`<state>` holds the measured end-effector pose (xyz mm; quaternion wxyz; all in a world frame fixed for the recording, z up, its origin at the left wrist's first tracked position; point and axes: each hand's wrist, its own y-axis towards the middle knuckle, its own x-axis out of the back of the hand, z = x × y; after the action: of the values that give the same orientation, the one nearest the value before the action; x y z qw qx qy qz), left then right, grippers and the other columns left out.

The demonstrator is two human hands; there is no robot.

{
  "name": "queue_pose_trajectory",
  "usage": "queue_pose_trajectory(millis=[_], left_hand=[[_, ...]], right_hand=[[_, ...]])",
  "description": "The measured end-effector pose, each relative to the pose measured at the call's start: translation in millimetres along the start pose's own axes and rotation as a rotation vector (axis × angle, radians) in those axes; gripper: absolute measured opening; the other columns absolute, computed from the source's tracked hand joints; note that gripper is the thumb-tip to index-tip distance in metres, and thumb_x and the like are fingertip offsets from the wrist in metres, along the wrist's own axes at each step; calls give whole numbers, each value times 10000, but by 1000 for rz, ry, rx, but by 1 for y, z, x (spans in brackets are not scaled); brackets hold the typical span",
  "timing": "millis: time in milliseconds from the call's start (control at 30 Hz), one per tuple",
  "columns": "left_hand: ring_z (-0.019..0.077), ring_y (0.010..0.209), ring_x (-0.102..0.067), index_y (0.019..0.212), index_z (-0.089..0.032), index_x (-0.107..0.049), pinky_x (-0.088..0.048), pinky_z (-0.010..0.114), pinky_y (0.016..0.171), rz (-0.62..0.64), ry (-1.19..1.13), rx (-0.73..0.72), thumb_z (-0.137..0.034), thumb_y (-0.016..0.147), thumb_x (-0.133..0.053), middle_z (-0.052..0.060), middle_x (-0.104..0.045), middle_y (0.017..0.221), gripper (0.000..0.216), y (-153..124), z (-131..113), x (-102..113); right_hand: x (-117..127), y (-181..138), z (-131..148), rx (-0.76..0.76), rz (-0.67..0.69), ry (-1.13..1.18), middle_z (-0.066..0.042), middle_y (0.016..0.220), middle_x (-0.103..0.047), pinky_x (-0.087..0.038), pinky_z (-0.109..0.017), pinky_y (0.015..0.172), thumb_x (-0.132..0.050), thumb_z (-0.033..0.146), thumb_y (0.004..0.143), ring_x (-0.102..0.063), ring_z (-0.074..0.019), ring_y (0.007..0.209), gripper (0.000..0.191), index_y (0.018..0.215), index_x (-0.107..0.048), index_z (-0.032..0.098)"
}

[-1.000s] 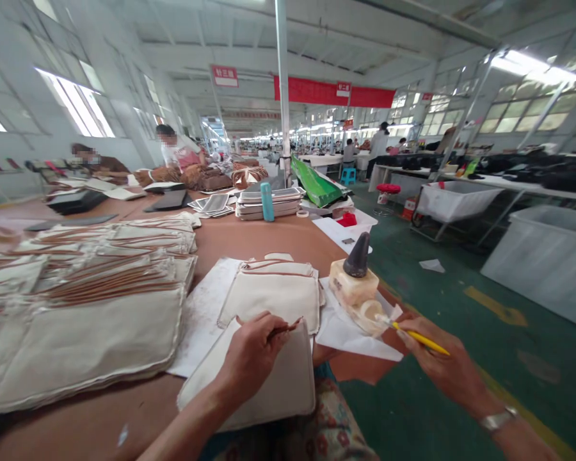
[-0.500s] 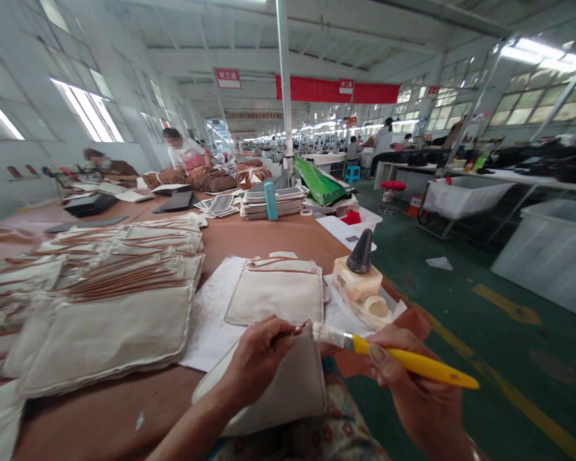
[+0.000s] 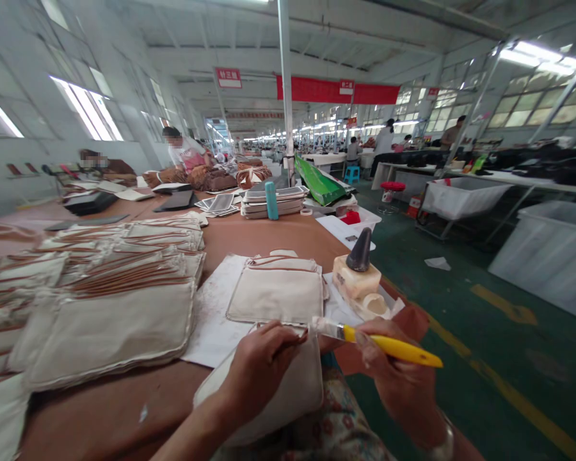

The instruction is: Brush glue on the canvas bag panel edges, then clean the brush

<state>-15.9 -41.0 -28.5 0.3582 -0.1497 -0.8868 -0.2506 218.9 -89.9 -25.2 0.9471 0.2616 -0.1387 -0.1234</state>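
canvas pouch (image 3: 292, 387) hangs half off the brown surface (image 3: 269, 234), just in front of the glue pot (image 3: 358, 282): soft, light, limp cloth, likely best pinched at its stitched rim. left of the pot lies a stack of like pouches (image 3: 105, 333), flat and cream. the left hand (image 3: 262, 362) has its grip closed on the pouch's top edge; the right hand (image 3: 393, 378) is wrapped round a slim yellow-handled brush (image 3: 388, 346), bristles at that edge.
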Motion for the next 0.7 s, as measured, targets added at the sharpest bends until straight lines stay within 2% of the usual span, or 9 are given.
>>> queue_pose_trajectory(millis=[67,133,200,267,367,500,700], left_hand=[[134,707,-567,920,-200,-652,-398,238,637,-9,148,-166,-201,935,-507,21,-631,795,146,-6,-1,-1],[136,643,-521,933,-192,-625,-356,263,594,10,301,-353,-194,945,-485,16,-612,759,141,-12,-5,2],[140,592,-475,934,-186,-604,-307,293,558,17,437,-513,-187,948,-474,6,-592,718,130,-16,-11,7],[140,561,-439,887,-178,-586,-268,315,537,9,522,-613,-171,946,-465,-3,-566,676,135,-17,-19,13],[142,545,-419,843,-172,-569,-256,331,521,8,562,-682,-162,952,-431,-4,-546,653,176,-17,-29,21],[145,554,-424,912,-168,-575,-288,337,515,11,589,-725,-184,964,-378,8,-554,678,204,-18,-34,25],[142,556,-435,915,-157,-569,-280,333,516,39,587,-747,-172,948,-405,4,-544,670,169,-20,-38,25]], right_hand=[[8,1,-1,-58,-99,10,3,728,-593,-445,-255,545,-614,259,891,-542,-133,586,68,936,-651,225],[16,3,0,-143,-142,97,8,682,-581,-415,-242,503,-627,283,888,-512,-119,545,76,909,-649,214],[22,7,3,-239,-126,224,23,613,-552,-372,-226,456,-640,301,883,-461,-102,493,95,876,-638,206],[23,11,7,-298,-91,320,36,570,-528,-336,-211,429,-658,311,870,-426,-89,462,112,859,-630,203],[20,15,12,-359,26,378,37,563,-523,-312,-200,417,-669,321,857,-417,-82,457,138,831,-627,192],[26,18,18,-435,205,405,53,537,-468,-286,-193,412,-674,332,843,-393,-76,448,171,782,-608,186],[32,24,25,-414,44,347,58,528,-462,-270,-190,384,-706,331,805,-379,-76,423,172,801,-605,192]])
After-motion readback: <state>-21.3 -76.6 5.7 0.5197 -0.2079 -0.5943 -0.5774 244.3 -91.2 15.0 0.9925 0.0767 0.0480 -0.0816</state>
